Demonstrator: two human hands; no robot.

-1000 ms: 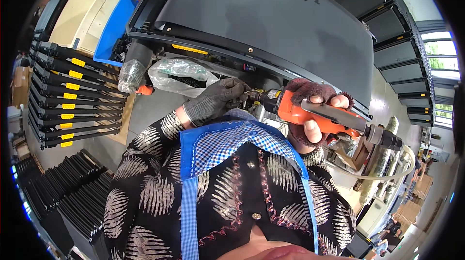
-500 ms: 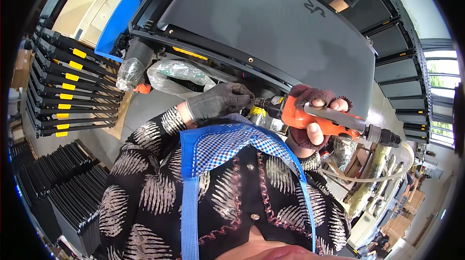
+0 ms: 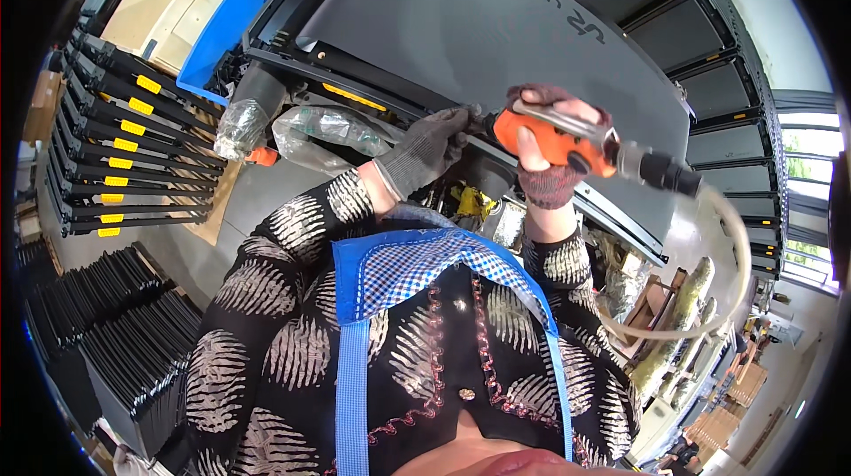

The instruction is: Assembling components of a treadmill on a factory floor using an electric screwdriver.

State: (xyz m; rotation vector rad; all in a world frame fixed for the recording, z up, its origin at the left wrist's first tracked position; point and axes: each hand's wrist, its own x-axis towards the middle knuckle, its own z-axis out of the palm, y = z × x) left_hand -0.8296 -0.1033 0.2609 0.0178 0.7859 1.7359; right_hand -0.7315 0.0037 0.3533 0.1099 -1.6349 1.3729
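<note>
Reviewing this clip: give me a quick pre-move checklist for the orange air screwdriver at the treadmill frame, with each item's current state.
1. Right hand grips the orange air screwdriver: ok.
2. Left hand, gloved, steadies the tool's front end at the treadmill frame: ok.
3. Bit seated on a fastener: cannot tell, the left hand's fingers hide the tip.
4. Air hose attached at the tool's rear and hanging free in a loop: ok.
5. Plastic bag lies left of the work point, apart from the hands: ok.

Two gloved hands (image 3: 425,150), one orange air screwdriver (image 3: 554,137), one treadmill deck (image 3: 496,59).
</note>
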